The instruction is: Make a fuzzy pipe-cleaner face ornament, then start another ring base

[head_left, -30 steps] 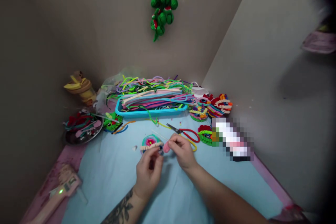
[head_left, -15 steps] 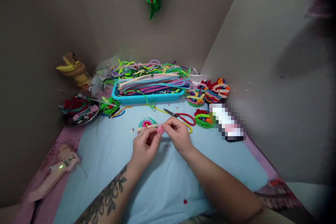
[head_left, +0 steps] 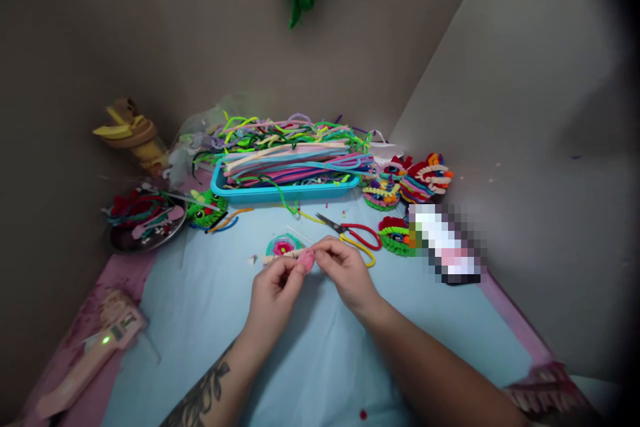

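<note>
Between my two hands is a small pink coiled piece [head_left: 307, 260], which looks like wound pipe cleaner. My left hand [head_left: 274, 288] pinches its left side between thumb and fingers. The fingertips of my right hand [head_left: 347, 272] are closed at its upper right edge. Just beyond lies a round piece in teal, pink and red [head_left: 284, 247], partly behind a cream fuzzy strip [head_left: 283, 258]. Scissors [head_left: 350, 228] with one red and one yellow handle lie with blades apart, past my right hand.
A blue tray [head_left: 290, 195] heaped with pipe cleaners stands at the back. To the left are a metal bowl [head_left: 125, 240], a green figure [head_left: 206, 208] and a pink glue gun [head_left: 95, 353] with a lit green light. Colourful woven pieces [head_left: 397, 238] and a blurred phone [head_left: 445, 243] lie right.
My view has shifted slightly. The pink piece shows more of its face, and my right hand's fingers sit a little farther to the right of it. Both hands keep hold.
</note>
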### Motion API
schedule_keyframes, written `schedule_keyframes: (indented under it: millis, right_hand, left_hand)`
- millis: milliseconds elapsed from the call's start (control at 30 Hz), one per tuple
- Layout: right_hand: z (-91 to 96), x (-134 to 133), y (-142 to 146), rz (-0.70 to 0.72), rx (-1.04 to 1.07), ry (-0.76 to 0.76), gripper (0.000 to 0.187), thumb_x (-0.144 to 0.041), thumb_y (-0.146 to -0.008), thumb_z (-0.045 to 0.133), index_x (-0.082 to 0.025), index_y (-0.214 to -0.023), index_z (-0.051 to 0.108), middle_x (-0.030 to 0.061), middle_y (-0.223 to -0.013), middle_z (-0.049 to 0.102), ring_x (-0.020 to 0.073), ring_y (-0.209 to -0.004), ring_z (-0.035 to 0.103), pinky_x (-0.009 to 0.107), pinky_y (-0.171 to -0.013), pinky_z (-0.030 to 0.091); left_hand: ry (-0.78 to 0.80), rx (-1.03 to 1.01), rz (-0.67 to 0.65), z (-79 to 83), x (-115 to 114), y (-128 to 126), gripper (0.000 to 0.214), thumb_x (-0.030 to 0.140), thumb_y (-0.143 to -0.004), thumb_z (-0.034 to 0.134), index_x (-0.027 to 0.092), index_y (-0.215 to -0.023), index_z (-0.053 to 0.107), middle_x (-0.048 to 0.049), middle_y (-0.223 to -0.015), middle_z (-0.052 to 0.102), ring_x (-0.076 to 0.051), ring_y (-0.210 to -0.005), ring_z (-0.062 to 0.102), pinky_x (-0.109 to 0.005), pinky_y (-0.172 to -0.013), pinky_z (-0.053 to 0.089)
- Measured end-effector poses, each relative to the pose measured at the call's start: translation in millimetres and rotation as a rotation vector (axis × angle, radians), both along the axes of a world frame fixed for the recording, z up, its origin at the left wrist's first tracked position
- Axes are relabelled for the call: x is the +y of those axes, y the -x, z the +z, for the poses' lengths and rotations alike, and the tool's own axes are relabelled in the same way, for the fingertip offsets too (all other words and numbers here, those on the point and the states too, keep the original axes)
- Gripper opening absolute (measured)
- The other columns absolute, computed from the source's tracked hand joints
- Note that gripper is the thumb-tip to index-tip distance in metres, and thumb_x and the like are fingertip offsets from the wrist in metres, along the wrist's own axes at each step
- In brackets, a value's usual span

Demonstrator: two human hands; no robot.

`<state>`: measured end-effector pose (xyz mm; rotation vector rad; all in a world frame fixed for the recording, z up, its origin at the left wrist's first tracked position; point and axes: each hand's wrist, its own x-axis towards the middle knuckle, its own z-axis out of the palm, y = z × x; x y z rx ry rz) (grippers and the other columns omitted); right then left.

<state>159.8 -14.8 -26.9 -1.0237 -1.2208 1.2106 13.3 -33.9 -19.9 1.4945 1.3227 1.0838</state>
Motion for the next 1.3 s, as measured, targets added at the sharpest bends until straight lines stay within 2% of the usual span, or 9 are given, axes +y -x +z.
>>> schedule_keyframes:
  millis: [133, 300, 467, 567, 700, 867, 1033, 1167, 1300]
  right_hand:
    - [0.1, 0.2, -1.2, -0.020, 0.074, 0.053, 0.016, -0.034, -0.078, 0.066, -0.021, -0.087, 0.066, 0.0018, -0.079, 0.064, 0.0137, -0.070, 0.059, 0.026, -0.064, 0.048]
    - [3.5, -1.3, -3.8, 0.141, 0.164, 0.036, 0.033, -0.030, -0.075, 0.071, -0.026, -0.107, 0.063, 0.0009, -0.083, 0.064, 0.0141, -0.075, 0.061, 0.028, -0.070, 0.050]
    - [5.9, 0.3, -7.9, 0.228, 0.099, -0.013, 0.022, -0.030, -0.077, 0.070, -0.025, -0.099, 0.069, 0.0025, -0.088, 0.063, 0.0156, -0.082, 0.061, 0.029, -0.072, 0.050]
    - [6.6, 0.8, -9.0, 0.210, 0.054, -0.061, 0.017, -0.029, -0.078, 0.069, -0.024, -0.094, 0.070, 0.0025, -0.087, 0.061, 0.0157, -0.083, 0.060, 0.029, -0.073, 0.048]
    - [6.3, -1.0, -6.8, 0.103, -0.032, -0.103, 0.011, -0.030, -0.079, 0.068, -0.023, -0.087, 0.069, 0.0021, -0.081, 0.061, 0.0153, -0.078, 0.059, 0.028, -0.069, 0.047]
    - [3.5, -4.9, -2.1, 0.014, -0.166, -0.173, 0.009, -0.028, -0.081, 0.066, -0.024, -0.088, 0.070, 0.0024, -0.080, 0.061, 0.0155, -0.076, 0.059, 0.028, -0.065, 0.046]
    - [4.4, -7.9, 0.7, 0.028, -0.194, -0.202, 0.010, -0.024, -0.082, 0.064, -0.025, -0.090, 0.070, 0.0025, -0.082, 0.063, 0.0155, -0.078, 0.059, 0.029, -0.067, 0.047]
    - [7.5, -6.9, 0.9, 0.054, -0.123, -0.133, 0.008, -0.027, -0.082, 0.063, -0.023, -0.085, 0.070, 0.0029, -0.080, 0.064, 0.0156, -0.077, 0.060, 0.029, -0.067, 0.048]
    - [9.2, -3.5, 0.9, 0.038, -0.098, -0.030, 0.010, -0.029, -0.078, 0.064, -0.020, -0.073, 0.067, 0.0017, -0.072, 0.063, 0.0146, -0.069, 0.059, 0.027, -0.063, 0.048]
  left_hand:
    - [0.033, 0.007, 0.001, 1.0, 0.8, 1.0, 0.022, 0.031, -0.083, 0.054, 0.016, -0.070, 0.061, 0.0015, -0.061, 0.052, -0.011, -0.058, 0.044, -0.023, -0.056, 0.034]
    - [0.155, -0.153, -0.033, 2.7, 2.6, 1.9, 0.023, 0.032, -0.081, 0.055, 0.016, -0.065, 0.056, 0.0029, -0.058, 0.047, -0.009, -0.054, 0.039, -0.022, -0.052, 0.031]
    - [0.272, -0.280, -0.144, 2.6, 3.3, 2.5, 0.024, 0.033, -0.080, 0.056, 0.016, -0.063, 0.055, 0.0057, -0.052, 0.038, -0.007, -0.048, 0.031, -0.021, -0.047, 0.025]
    - [0.268, -0.299, -0.145, 3.7, 3.0, 2.3, 0.025, 0.034, -0.080, 0.057, 0.016, -0.063, 0.055, 0.0056, -0.053, 0.039, -0.007, -0.048, 0.031, -0.021, -0.047, 0.025]
    - [0.245, -0.282, -0.149, 6.5, 2.2, 1.4, 0.024, 0.036, -0.080, 0.058, 0.016, -0.067, 0.058, 0.0051, -0.054, 0.041, -0.008, -0.049, 0.031, -0.022, -0.047, 0.026]
    - [0.236, -0.262, -0.148, 7.0, 0.5, -0.2, 0.028, 0.040, -0.083, 0.054, 0.017, -0.067, 0.056, 0.0038, -0.057, 0.046, -0.008, -0.049, 0.036, -0.022, -0.049, 0.030]
    - [0.145, -0.166, -0.080, 7.9, 0.1, -0.9, 0.028, 0.037, -0.084, 0.053, 0.016, -0.066, 0.059, 0.0015, -0.061, 0.053, -0.011, -0.056, 0.046, -0.022, -0.054, 0.036]
    - [0.002, 0.004, -0.039, 7.2, 1.0, 1.2, 0.025, 0.032, -0.086, 0.052, 0.016, -0.071, 0.064, -0.0005, -0.064, 0.059, -0.013, -0.062, 0.053, -0.024, -0.060, 0.041]
    - [-0.214, 0.198, -0.052, 3.6, 1.6, 5.0, 0.022, 0.027, -0.087, 0.051, 0.017, -0.073, 0.064, -0.0013, -0.066, 0.062, -0.013, -0.062, 0.055, -0.024, -0.063, 0.043]
